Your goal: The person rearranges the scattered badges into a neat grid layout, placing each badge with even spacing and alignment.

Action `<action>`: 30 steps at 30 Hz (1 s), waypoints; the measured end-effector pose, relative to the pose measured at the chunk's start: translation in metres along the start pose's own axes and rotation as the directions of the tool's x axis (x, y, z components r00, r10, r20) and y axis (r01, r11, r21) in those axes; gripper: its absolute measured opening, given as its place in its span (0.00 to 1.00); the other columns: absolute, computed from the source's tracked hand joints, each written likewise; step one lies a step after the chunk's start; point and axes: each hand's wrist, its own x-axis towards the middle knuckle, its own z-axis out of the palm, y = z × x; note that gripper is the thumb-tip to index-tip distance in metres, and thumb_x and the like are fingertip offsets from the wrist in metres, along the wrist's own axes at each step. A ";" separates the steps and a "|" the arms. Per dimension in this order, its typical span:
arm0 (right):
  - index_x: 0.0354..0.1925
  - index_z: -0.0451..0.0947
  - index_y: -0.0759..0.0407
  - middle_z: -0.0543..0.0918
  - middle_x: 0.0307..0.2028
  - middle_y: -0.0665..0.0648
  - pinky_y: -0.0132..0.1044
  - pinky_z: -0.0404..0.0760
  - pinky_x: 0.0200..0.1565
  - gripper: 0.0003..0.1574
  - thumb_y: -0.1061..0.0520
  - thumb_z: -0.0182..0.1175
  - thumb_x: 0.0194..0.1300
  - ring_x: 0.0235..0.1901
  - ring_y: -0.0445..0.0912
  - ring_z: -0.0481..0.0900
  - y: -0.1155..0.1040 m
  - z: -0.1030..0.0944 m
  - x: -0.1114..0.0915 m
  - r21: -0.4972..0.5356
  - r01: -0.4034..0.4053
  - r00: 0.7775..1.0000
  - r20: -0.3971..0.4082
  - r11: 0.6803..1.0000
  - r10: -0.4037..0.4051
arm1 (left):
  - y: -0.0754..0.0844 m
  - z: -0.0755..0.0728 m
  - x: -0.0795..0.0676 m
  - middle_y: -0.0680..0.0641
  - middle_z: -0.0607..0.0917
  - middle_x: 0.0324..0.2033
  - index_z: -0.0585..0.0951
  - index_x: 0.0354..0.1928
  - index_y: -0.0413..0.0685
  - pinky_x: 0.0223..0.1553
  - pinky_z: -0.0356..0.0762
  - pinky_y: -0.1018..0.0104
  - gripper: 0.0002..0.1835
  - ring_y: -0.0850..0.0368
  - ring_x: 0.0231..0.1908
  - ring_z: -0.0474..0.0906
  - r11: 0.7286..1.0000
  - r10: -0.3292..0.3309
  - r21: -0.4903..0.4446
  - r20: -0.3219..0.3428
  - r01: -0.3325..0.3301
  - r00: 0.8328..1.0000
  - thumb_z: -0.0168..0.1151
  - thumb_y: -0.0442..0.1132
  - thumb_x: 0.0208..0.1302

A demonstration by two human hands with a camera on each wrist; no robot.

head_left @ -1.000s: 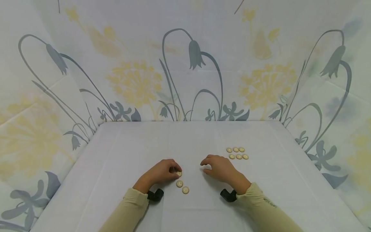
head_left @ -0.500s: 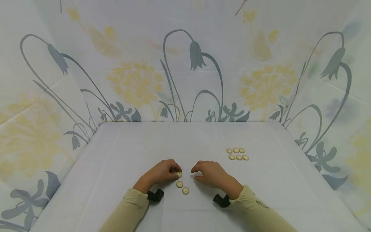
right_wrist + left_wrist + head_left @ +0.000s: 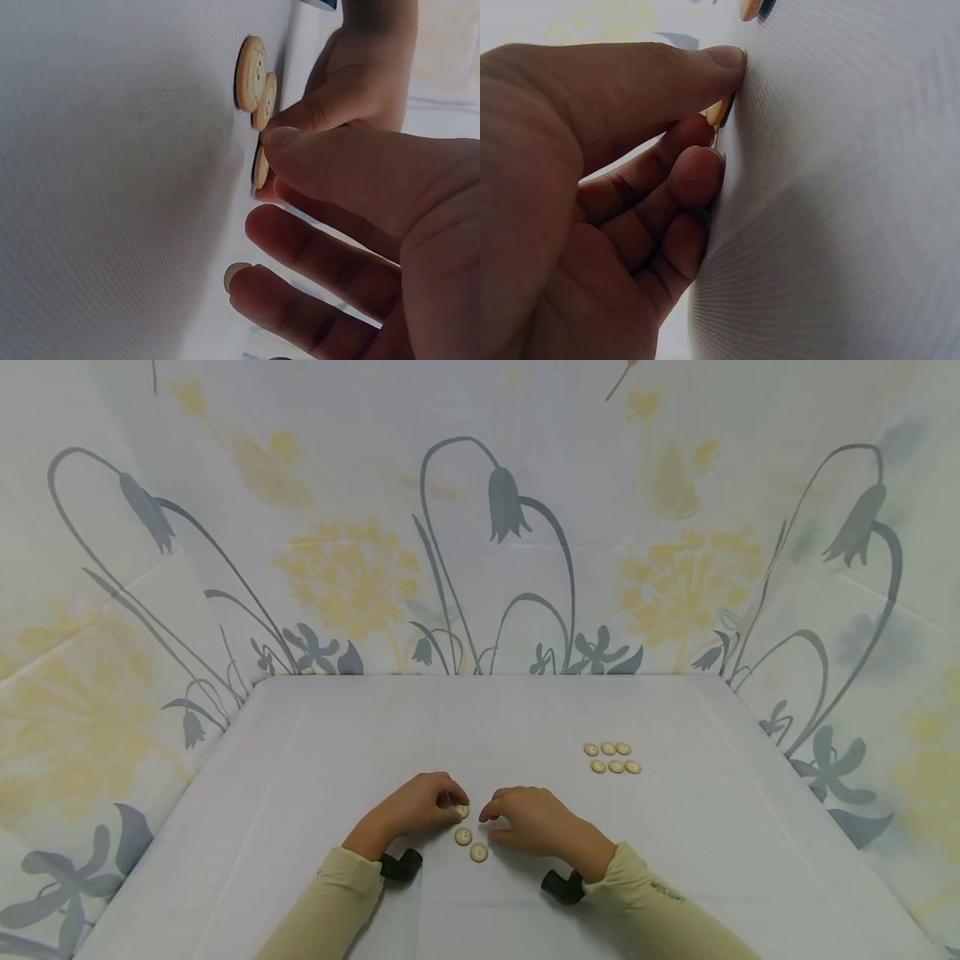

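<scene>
My left hand [image 3: 414, 802] is at the middle of the table, thumb and forefinger pinching a small round wooden disc [image 3: 462, 811] that lies on the cloth. In the left wrist view only a sliver of that wooden disc [image 3: 718, 112] shows past the thumb. Two similar discs, a middle one [image 3: 463, 836] and a nearer one [image 3: 478, 852], run in a slanting line below it. Each bears a thin dark mark too small to read. Just right of this line hovers my right hand [image 3: 536, 821], fingers loosely bent and holding nothing; its fingers are apart from the discs.
Further back on the right, several like discs lie in two short rows, a back row [image 3: 607, 748] and a front row [image 3: 616, 767]. White cloth covers the table [image 3: 360, 727]. Flower-printed fabric walls [image 3: 480, 568] rise at the back and both sides.
My right hand has moved left and a little nearer to me, coming up beside the discs. The left hand has kept its place and its pinch on the disc.
</scene>
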 end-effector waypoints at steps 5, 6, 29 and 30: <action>0.44 0.86 0.46 0.84 0.41 0.43 0.35 0.78 0.37 0.13 0.49 0.66 0.58 0.38 0.38 0.81 -0.003 0.000 0.003 -0.019 0.030 0.999 -0.008 0.999 -0.031 | 0.002 -0.005 0.001 0.57 0.81 0.35 0.86 0.44 0.51 0.39 0.73 0.67 0.10 0.63 0.35 0.73 1.000 0.011 0.010 -0.002 -0.011 1.000 0.68 0.39 0.60; 0.44 0.86 0.46 0.84 0.41 0.43 0.35 0.78 0.37 0.14 0.48 0.66 0.58 0.38 0.38 0.81 -0.004 0.000 0.004 -0.019 0.035 0.999 -0.007 0.999 -0.035 | 0.002 -0.005 0.001 0.56 0.81 0.35 0.86 0.44 0.51 0.39 0.73 0.66 0.10 0.63 0.35 0.73 1.000 0.012 0.007 -0.004 -0.012 1.000 0.68 0.39 0.60; 0.41 0.87 0.43 0.81 0.33 0.39 0.30 0.73 0.33 0.13 0.46 0.68 0.55 0.33 0.32 0.76 -0.023 0.005 0.003 0.003 0.043 0.998 0.039 0.999 -0.043 | 0.001 -0.001 -0.003 0.59 0.81 0.35 0.86 0.43 0.53 0.40 0.73 0.68 0.09 0.64 0.35 0.73 1.000 0.008 -0.009 0.003 -0.008 1.000 0.68 0.41 0.61; 0.40 0.87 0.43 0.81 0.33 0.39 0.30 0.73 0.33 0.13 0.46 0.68 0.54 0.33 0.32 0.76 -0.023 0.005 0.003 0.003 0.044 0.998 0.038 0.999 -0.044 | 0.000 -0.001 -0.003 0.59 0.81 0.35 0.86 0.43 0.53 0.39 0.73 0.68 0.09 0.64 0.35 0.73 1.000 0.013 -0.006 0.001 -0.013 1.000 0.68 0.41 0.60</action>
